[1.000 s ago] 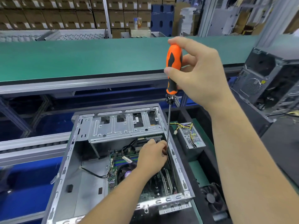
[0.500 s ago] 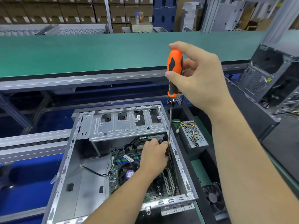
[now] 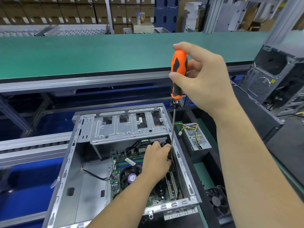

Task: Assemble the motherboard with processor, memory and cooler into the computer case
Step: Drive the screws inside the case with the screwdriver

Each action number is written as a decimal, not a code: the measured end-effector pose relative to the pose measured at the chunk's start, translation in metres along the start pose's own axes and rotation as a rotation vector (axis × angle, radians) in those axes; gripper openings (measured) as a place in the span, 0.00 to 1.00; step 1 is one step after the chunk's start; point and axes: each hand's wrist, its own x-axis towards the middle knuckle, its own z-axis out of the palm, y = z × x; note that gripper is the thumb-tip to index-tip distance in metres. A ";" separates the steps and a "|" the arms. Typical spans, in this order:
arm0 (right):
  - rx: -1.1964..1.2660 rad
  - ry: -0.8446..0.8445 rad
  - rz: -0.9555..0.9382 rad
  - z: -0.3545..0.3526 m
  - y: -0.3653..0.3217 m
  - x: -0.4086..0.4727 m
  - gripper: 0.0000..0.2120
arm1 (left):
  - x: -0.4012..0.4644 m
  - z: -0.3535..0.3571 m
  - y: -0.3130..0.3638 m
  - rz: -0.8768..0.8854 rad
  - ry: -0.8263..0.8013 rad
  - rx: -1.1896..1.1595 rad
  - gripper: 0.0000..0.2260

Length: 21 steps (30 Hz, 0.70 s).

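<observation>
An open grey computer case (image 3: 70, 162) lies on its side in front of me. The green motherboard (image 3: 115, 186) sits inside it, with memory sticks (image 3: 121, 163) and a black cooler fan (image 3: 131, 177) on it. My right hand (image 3: 202, 79) grips the orange and black handle of a long screwdriver (image 3: 179, 66), held upright over the case's right side. Its shaft runs down to my left hand (image 3: 156, 162), which pinches the lower shaft near the board's right edge. The tip is hidden behind those fingers.
A power supply with yellow wires (image 3: 195, 137) lies just right of the case, and a loose black fan (image 3: 217, 201) lies nearer me. Another open case (image 3: 276, 79) stands at the far right. A green conveyor belt (image 3: 98, 53) runs across behind.
My right hand and the screwdriver handle sank slightly and the fingers shifted round the handle. My left hand stayed on the shaft in the case.
</observation>
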 end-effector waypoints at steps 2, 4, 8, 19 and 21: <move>-0.003 -0.006 0.000 -0.001 0.000 0.000 0.24 | 0.000 0.000 0.001 -0.003 -0.002 0.001 0.12; -0.003 -0.015 0.000 -0.001 -0.001 0.000 0.24 | -0.001 0.001 0.001 -0.010 -0.006 -0.002 0.13; 0.005 -0.036 0.002 0.000 -0.003 0.001 0.24 | -0.001 0.002 0.001 -0.022 -0.012 0.000 0.13; -0.006 -0.011 -0.005 -0.001 -0.002 0.002 0.25 | -0.001 0.004 0.000 -0.038 -0.013 -0.004 0.12; -0.004 -0.023 -0.013 -0.004 -0.002 0.002 0.24 | 0.000 0.004 0.000 -0.041 -0.017 -0.001 0.12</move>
